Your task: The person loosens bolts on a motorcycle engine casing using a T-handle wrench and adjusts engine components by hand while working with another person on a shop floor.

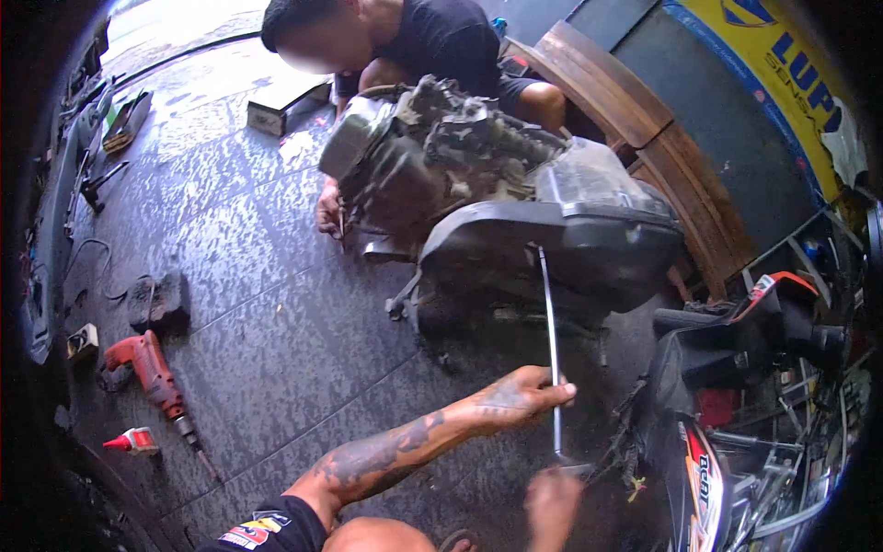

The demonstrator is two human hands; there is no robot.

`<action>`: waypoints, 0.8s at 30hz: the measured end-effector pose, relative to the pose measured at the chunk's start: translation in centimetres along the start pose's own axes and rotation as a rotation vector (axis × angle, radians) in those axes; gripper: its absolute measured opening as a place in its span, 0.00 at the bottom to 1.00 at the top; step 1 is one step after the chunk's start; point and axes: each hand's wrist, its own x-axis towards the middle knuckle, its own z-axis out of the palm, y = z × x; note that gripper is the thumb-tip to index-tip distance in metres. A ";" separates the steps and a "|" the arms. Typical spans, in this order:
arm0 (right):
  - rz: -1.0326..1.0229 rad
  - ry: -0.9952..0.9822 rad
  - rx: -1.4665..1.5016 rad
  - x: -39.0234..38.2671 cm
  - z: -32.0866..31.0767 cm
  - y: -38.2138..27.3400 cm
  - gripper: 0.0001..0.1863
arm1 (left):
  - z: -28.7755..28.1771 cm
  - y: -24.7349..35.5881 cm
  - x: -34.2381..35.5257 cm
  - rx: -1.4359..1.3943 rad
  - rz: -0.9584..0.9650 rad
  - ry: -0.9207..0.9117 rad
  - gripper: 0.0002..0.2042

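A dark, grimy scooter engine point(460, 156) with a black side casing point(487, 239) sits low on the floor. A long chrome wrench point(552, 331) reaches down from the casing toward me, its top end at a bolt area. My left hand point(538, 394) is closed around the middle of the wrench's shaft. My right hand point(552, 506), blurred by motion, is closed at the handle at the wrench's near end. Beyond the engine a co-worker point(414, 46) bends over it, with a hand point(328, 207) holding a small tool at the engine's lower left.
A red drill point(152, 373), a small red-and-white bottle point(131, 441) and a dark block point(161, 302) lie on the tiled floor point(239, 258) at left. Curved wooden ramps point(681, 184) stand behind the engine. Black body panels point(699, 377) and loose metal tools crowd the right.
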 end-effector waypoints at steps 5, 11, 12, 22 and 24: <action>-0.065 0.058 0.280 -1.1 -1.7 -7.7 0.25 | -0.8 -1.2 0.4 -0.109 -0.064 0.080 0.16; -0.200 0.092 -0.102 -2.3 2.3 -1.1 0.11 | -0.4 1.5 -0.3 -0.109 0.004 0.040 0.15; -0.118 -0.027 -0.109 -2.2 1.4 -3.4 0.11 | -0.5 1.7 -0.6 -0.109 -0.016 0.077 0.17; 0.278 0.070 0.931 0.6 3.5 -5.5 0.33 | 0.1 0.4 -0.3 -0.165 0.005 0.019 0.18; 0.171 -0.084 1.514 1.1 4.6 -5.5 0.33 | 0.1 0.0 0.0 -0.236 0.003 0.044 0.16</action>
